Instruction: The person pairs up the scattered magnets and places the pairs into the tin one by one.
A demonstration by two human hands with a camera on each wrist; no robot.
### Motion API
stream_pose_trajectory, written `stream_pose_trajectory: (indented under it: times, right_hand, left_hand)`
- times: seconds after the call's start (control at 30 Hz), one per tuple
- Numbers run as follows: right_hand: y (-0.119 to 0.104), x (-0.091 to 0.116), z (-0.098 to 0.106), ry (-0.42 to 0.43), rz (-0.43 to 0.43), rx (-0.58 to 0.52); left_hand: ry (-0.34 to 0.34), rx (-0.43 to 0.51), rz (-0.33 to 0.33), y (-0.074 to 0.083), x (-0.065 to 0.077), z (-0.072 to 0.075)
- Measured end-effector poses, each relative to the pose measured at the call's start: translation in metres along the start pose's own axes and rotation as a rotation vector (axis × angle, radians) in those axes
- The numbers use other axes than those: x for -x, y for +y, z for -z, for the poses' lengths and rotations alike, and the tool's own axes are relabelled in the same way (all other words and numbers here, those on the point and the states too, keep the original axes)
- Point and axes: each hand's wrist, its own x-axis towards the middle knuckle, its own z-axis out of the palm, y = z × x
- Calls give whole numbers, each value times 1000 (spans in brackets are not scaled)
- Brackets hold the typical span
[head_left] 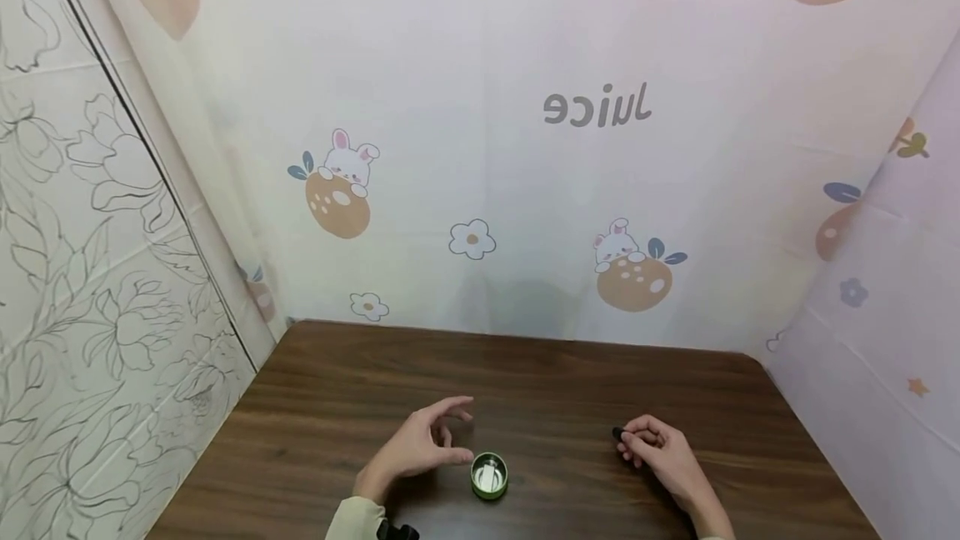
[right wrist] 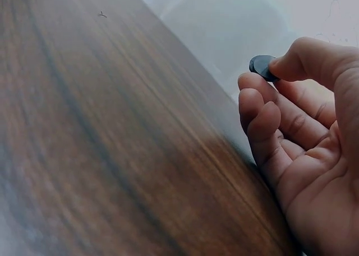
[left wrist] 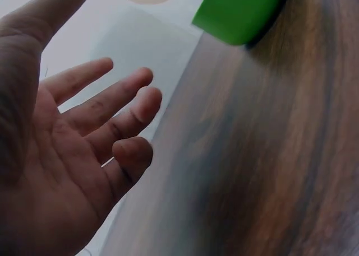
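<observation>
A small round green container [head_left: 489, 476] with a silvery inside stands on the table, its top uncovered. Something pale [head_left: 489, 475] shows inside it, too small to make out. Just left of the container is my left hand [head_left: 420, 442], thumb and fingers spread apart and holding nothing. In the left wrist view, the green container [left wrist: 241, 15] lies beyond those loosely bent fingers [left wrist: 132, 155]. Farther right, my right hand [head_left: 662, 452] pinches a small black disc [head_left: 618, 433] between thumb and fingers. The right wrist view shows the disc [right wrist: 262, 67] held at the fingertips, above the table.
A dark brown wood-grain table [head_left: 525, 382] spans the lower part of the head view. Behind it hangs a pale curtain [head_left: 480, 148] printed with bunnies and fruit. A panel with flower line drawings [head_left: 112, 273] borders the left side.
</observation>
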Motion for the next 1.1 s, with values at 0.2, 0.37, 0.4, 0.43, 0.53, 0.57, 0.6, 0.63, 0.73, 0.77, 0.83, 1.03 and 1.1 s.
stream_pose_trajectory:
  times: [0.2,0.37,0.4,0.43,0.53,0.57,0.6,0.63,0.73,0.77,0.83,1.03,1.1]
  right_hand:
    - [0,0,2,-7,5,-13]
    - [1,0,3,-31,-11,-24]
    - [1,0,3,-38,-18,-25]
    - [2,0,3,-44,-23,-28]
    - [2,-1,5,-53,-34,-33]
    - [3,-1,6,-53,-36,-32]
    - [3,-1,7,-50,-38,-32]
    - [3,-2,7,-47,-41,-32]
    - [3,-2,9,-51,-43,-24]
    - [3,-2,9,-53,-41,-23]
    - [3,-2,9,-56,-34,-24]
    - [2,0,7,-58,-19,-24]
    - [2,0,7,-58,-21,-23]
  left_hand:
    - [-152,56,-3,3,-1,-8]
    - [-239,61,-18,2,2,-13]
    - [-245,50,-18,2,2,-14]
    - [-249,42,-16,2,3,-14]
    - [-241,32,-9,3,2,-17]
    - [-235,33,-9,5,0,-18]
    - [-231,35,-13,6,-1,-19]
    - [-229,38,-13,7,-2,-20]
    - [-229,42,-1,10,-3,-22]
    - [-229,39,-3,11,-3,-23]
    - [-228,29,-3,12,-3,-24]
    - [-225,-4,-40,12,-4,-28]
    - [-218,-11,-51,12,-4,-30]
